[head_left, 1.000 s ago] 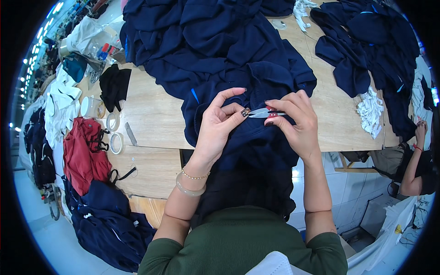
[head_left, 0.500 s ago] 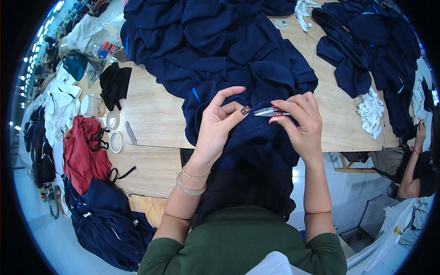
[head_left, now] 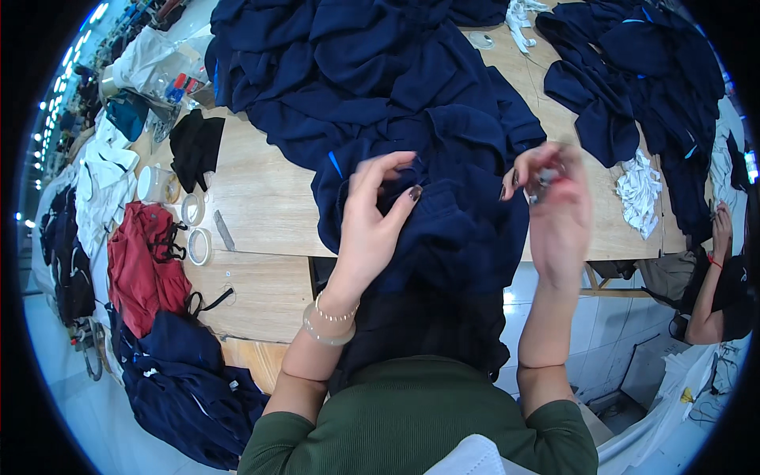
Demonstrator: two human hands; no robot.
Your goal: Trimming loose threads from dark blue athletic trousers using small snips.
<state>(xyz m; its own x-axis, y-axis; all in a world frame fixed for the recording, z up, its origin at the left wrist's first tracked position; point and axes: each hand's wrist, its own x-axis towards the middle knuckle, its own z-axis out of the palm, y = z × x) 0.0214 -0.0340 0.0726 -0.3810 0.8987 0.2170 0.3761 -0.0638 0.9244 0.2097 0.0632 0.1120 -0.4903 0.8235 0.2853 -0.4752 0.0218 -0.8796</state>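
A navy garment (head_left: 455,218) lies in folds over the table's near edge in front of me. My left hand (head_left: 372,218) is above its left part, thumb and fingers spread apart. I see nothing held between them, though the fingers are slightly blurred. To the right, my right hand (head_left: 560,226) is raised at the garment's edge and smeared by motion. The small red-handled thread snips (head_left: 545,180) sit in its curled fingers, blurred, so whether the blades touch cannot be made out.
A large navy fabric heap (head_left: 356,55) covers the far table; more navy garments (head_left: 665,87) lie right, near a crumpled white cloth (head_left: 640,196). Left are tape rolls (head_left: 199,246), a grey blade-like strip (head_left: 223,230) and a red garment (head_left: 146,265). Another person's arm (head_left: 707,293) shows far right.
My right hand has swung right and slightly up with the thread snips, away from my left hand. The left hand stays nearly in place, its thumb and fingers still apart.
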